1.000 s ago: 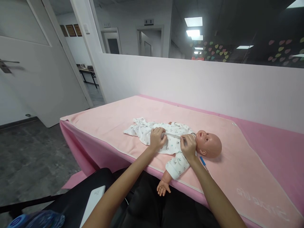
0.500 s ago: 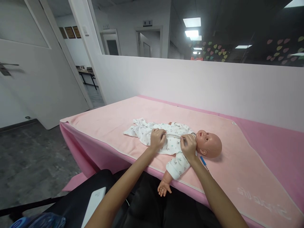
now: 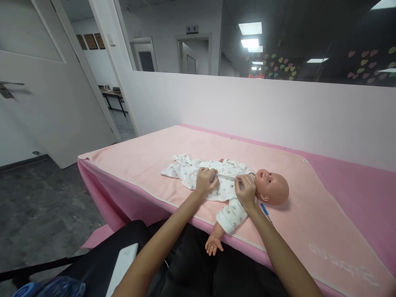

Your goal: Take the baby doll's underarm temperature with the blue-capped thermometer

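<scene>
1. The doll (image 3: 274,189) lies face up on the pink blanket (image 3: 139,152), right of the frame's centre.
2. The left hand (image 3: 206,180), fingers closed, pinches a pale strip (image 3: 227,177) above the patterned garment (image 3: 223,191).
3. The right hand (image 3: 245,189), equally closed, grips the same strip nearer the doll's head.

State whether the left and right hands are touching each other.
Apart. The head view plainly shows patterned doll clothing in the gap between left hand and right hand.
</scene>
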`<state>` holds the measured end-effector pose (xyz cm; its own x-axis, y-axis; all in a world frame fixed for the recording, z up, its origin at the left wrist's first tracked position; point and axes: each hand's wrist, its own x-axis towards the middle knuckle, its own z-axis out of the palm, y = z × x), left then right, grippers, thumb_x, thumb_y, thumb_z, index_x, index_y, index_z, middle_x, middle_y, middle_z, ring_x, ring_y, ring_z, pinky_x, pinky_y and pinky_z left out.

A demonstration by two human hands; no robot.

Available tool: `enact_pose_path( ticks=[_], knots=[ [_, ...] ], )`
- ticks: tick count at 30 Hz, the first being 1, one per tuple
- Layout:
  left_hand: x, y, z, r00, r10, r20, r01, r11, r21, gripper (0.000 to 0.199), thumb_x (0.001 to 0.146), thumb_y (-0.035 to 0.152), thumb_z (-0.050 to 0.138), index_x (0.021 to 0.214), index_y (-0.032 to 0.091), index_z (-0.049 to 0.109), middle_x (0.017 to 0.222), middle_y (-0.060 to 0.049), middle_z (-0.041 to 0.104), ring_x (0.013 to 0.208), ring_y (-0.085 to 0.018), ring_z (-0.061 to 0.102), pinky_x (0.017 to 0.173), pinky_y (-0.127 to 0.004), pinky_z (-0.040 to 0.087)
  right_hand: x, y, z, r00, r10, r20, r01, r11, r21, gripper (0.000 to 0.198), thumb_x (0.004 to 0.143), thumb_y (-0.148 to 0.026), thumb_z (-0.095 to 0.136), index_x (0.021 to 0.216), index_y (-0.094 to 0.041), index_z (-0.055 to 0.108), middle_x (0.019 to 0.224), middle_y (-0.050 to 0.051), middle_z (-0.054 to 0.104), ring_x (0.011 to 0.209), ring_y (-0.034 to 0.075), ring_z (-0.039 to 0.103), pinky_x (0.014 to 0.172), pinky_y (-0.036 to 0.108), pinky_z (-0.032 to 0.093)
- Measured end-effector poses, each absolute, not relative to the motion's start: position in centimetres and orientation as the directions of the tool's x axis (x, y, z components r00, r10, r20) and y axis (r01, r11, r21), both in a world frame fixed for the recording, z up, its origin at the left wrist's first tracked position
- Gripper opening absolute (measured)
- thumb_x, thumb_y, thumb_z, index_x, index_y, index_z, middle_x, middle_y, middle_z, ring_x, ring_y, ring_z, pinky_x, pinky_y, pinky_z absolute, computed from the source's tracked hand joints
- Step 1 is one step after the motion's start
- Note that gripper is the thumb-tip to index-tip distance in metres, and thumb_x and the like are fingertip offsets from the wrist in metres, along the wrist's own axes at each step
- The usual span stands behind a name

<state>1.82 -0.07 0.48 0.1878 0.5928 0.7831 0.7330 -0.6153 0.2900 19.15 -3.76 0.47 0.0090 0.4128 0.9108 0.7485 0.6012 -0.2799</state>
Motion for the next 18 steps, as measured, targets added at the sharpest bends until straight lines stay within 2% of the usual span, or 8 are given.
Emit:
enact_pose_path(
  ticks=[8, 12, 18],
  knots=[
    [1.7, -0.2, 0.7, 0.194, 0.565, 0.802, 0.724, -0.634, 0.272, 0.013, 0.07, 0.014, 0.041, 0.069, 0.02, 0.052, 0.052, 0.002, 0.047, 0.056, -0.016, 0.045, 0.071, -0.034, 0.035, 19.3, -3.9, 0.5, 0.0, 0.401, 0.916, 0.758, 0.598, -0.261, 0.013, 0.08, -0.012, 0.044, 0.072, -0.019, 0.052, 0.067, 0.003, 0.058, 0.067, 0.017, 0.051, 0.065, 0.032, 0.04],
    [1.4, 0.2, 0.5, 0.107, 0.571, 0.814, 0.765, -0.57, 0.3, 0.013, 0.068, 0.012, 0.043, 0.07, 0.02, 0.052, 0.055, 0.001, 0.05, 0.06, -0.017, 0.047, 0.071, -0.035, 0.034, 19.4, -3.7, 0.5, -0.092, 0.405, 0.91, 0.803, 0.571, -0.173, 0.015, 0.081, -0.011, 0.042, 0.075, -0.019, 0.053, 0.069, 0.004, 0.057, 0.07, 0.018, 0.051, 0.067, 0.033, 0.041],
    [1.1, 0.8, 1.4, -0.063, 0.606, 0.793, 0.767, -0.479, 0.427, 0.017, 0.068, 0.008, 0.042, 0.072, 0.02, 0.054, 0.07, -0.002, 0.058, 0.072, -0.019, 0.051, 0.074, -0.035, 0.034, 19.9, -6.0, 1.9, -0.16, 0.368, 0.916, 0.878, 0.476, -0.038, 0.027, 0.079, -0.008, 0.041, 0.101, -0.015, 0.055, 0.1, 0.012, 0.06, 0.098, 0.023, 0.052, 0.086, 0.04, 0.042]
  ],
)
